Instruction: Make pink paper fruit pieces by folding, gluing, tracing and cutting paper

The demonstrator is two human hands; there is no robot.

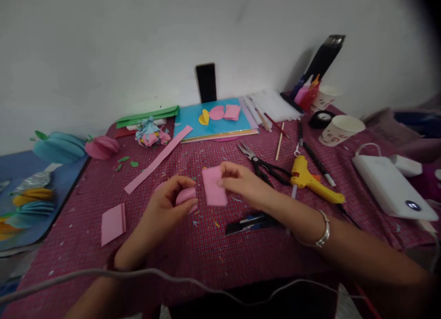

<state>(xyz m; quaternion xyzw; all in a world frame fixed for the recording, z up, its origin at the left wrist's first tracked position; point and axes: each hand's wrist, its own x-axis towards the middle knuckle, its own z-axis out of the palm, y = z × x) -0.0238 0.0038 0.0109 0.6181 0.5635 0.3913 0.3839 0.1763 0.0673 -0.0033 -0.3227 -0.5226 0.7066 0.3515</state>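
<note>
My left hand (168,204) is closed around a stack of folded pink paper half-circles (186,196), just above the red checked tablecloth (206,250). My right hand (246,183), a silver bangle on its wrist, pinches a folded pink paper rectangle (213,187) by its right edge. The two pink pieces sit side by side, almost touching, at the middle of the table.
Black scissors (267,166), a yellow glue gun (312,181), a long pink strip (158,159), a pink folded sheet (113,223) and a black ruler-like tool (250,222) lie around the hands. Coloured sheets (215,119), paper cups (339,130) and a white power bank (392,188) stand farther off. A cable (155,275) crosses the front.
</note>
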